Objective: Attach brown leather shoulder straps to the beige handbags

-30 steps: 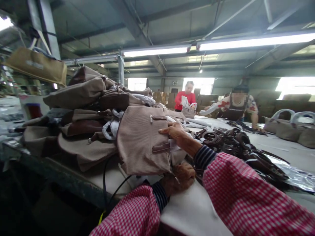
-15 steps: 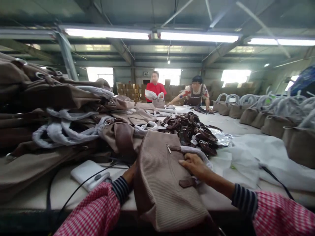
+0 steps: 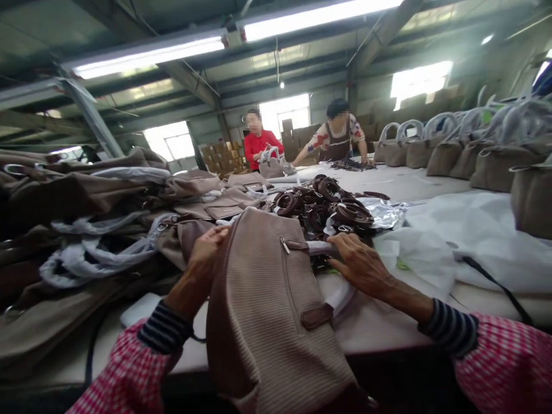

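Observation:
A taupe ribbed handbag (image 3: 267,299) with dark brown trim lies on its side in front of me, tilted, its base toward my left. On its face are a zip with a small metal pull (image 3: 285,246) and two brown handle tabs. My left hand (image 3: 202,259) grips the bag's far left edge, part of its fingers hidden behind the brown base. My right hand (image 3: 362,267) is at the white-wrapped handle (image 3: 319,248), with thumb and fingers closing on either side of it. The rest of that handle loops down below the palm.
A heap of similar bags (image 3: 107,195) fills the left side. Beyond the bag lie coiled brown straps (image 3: 323,204), with white wrapping sheets (image 3: 457,236) to the right. Finished-looking bags (image 3: 444,155) stand in a row at right. Two people (image 3: 261,141) work across the table.
My left hand has come up from behind the bag's base to its upper left edge. My right hand has moved from the bag's face to the wrapped handle. The view has tilted.

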`<control>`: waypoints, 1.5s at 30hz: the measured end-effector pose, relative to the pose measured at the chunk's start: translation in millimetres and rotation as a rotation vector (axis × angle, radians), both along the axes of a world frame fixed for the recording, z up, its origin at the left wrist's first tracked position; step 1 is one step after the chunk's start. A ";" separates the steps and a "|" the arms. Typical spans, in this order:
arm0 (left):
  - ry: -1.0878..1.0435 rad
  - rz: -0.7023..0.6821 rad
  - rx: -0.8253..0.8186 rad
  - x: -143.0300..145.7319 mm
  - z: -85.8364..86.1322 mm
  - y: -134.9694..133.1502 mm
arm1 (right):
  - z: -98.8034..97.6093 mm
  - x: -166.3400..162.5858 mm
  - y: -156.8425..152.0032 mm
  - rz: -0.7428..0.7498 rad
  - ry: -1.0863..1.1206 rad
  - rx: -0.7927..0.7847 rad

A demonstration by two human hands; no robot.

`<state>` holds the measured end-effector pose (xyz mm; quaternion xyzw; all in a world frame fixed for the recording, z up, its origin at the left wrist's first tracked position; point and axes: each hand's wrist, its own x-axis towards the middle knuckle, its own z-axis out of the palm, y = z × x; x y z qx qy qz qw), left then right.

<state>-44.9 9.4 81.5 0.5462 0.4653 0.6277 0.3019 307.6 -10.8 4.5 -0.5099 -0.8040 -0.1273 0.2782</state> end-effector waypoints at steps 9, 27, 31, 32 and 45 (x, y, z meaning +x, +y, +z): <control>1.153 -0.289 0.162 31.2 -10.6 -51.3 | 11.2 -2.1 8.0 -0.093 -0.198 -0.089; 0.289 -0.721 -0.221 103.8 -11.2 -118.3 | 97.4 -56.1 -17.2 0.668 1.406 -0.953; 0.163 -0.710 -0.339 87.0 -15.7 -114.3 | 78.0 -56.6 -17.9 0.717 1.520 -0.990; 0.192 -0.679 -0.351 85.6 -15.9 -113.7 | 75.1 -58.6 -16.4 0.720 1.513 -0.982; 0.214 -0.155 -0.219 47.2 -9.0 -93.7 | 30.8 -68.9 8.8 0.364 0.744 -0.509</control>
